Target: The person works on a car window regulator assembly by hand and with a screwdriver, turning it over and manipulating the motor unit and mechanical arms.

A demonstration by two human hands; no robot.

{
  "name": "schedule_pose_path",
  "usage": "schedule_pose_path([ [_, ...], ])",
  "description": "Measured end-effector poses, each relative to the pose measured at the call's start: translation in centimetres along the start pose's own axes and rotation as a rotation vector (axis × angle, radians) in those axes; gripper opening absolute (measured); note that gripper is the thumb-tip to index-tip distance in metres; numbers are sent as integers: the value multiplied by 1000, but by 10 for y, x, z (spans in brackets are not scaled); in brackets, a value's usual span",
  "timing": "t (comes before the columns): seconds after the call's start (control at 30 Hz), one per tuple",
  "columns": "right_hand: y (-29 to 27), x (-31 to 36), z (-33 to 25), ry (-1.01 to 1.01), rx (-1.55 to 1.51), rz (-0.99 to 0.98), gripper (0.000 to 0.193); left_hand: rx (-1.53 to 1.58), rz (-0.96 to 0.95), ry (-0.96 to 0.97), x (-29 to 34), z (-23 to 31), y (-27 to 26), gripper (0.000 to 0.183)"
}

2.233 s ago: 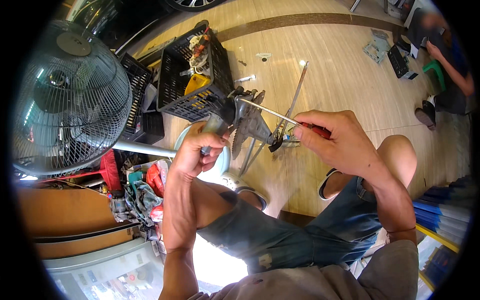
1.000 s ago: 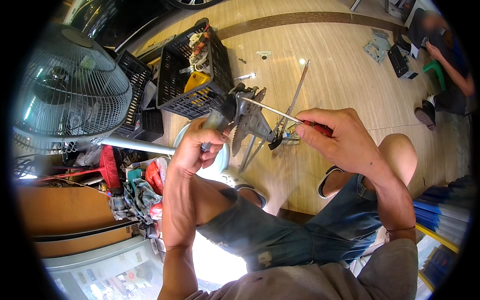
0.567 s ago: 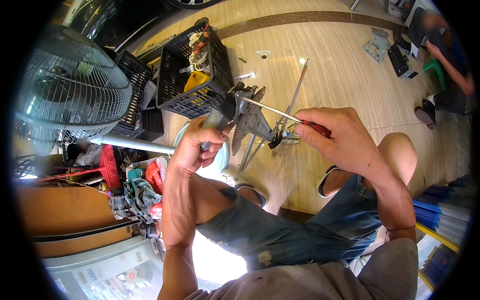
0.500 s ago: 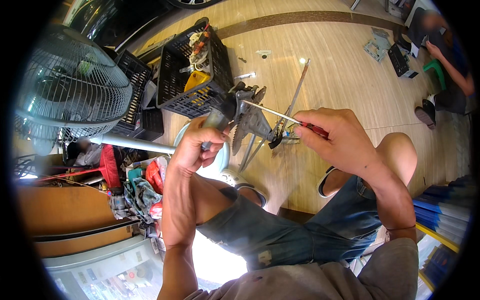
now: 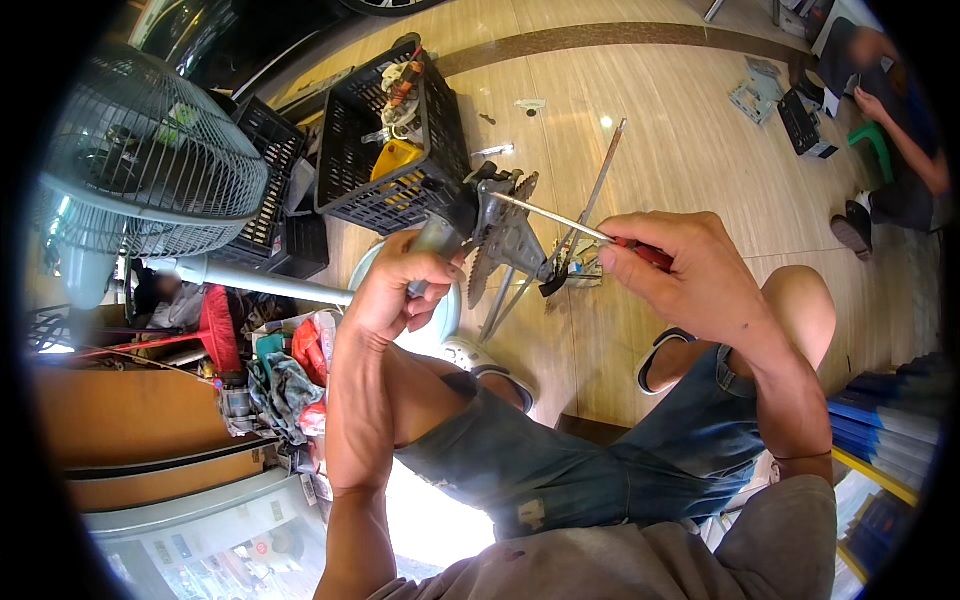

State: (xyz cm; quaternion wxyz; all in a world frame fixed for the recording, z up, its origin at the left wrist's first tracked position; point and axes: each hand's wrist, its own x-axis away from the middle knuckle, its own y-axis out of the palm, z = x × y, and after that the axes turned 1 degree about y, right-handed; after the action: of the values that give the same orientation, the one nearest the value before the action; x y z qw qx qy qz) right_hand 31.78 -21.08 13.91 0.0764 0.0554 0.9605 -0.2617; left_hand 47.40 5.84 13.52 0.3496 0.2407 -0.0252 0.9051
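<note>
While the left hand (image 5: 400, 290) gripped the motor assembly (image 5: 480, 225) steady, the right hand (image 5: 690, 275) closed on a screwdriver (image 5: 570, 222), tip against its toothed plate (image 5: 510, 245).

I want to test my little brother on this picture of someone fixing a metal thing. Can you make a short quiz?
1. True or false: the right hand holds a red-handled screwdriver.
2. What does the left hand grip?
A. a grey metal mechanism with a toothed plate
B. a green stool
C. a blue book
3. Fill in: the black plastic crate stands on the wooden ____.

Key
1. True
2. A
3. floor
</note>
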Motion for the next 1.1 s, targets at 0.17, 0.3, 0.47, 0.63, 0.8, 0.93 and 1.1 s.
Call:
schedule_pose_path([
  [0.17, -4, 1, 0, 61, -20, 9, 20, -7, 7, -19, 2, 2, 2, 27],
  [0.3, -6, 0, -4, 88, 34, -25, 24, -7, 9, -29, 1, 2, 3, 27],
  [0.47, -6, -3, -7, 103, 23, -50, 25, -7, -14, -20, -1, 2, 2, 26],
  [0.63, -6, -2, -9, 99, 37, -31, 25, -13, -18, -20, -1, 3, 2, 26],
  [0.8, -7, -1, -2, 136, 20, -50, 24, -26, -12, -21, -1, 5, 6, 26],
  [0.93, -2, 2, 1, 37, -2, 5, 21, -22, -11, -13, 1, 2, 4, 26],
  [1.1, -3, 1, 0, 32, -4, 9, 21, -21, -3, -8, 1, 2, 4, 25],
])
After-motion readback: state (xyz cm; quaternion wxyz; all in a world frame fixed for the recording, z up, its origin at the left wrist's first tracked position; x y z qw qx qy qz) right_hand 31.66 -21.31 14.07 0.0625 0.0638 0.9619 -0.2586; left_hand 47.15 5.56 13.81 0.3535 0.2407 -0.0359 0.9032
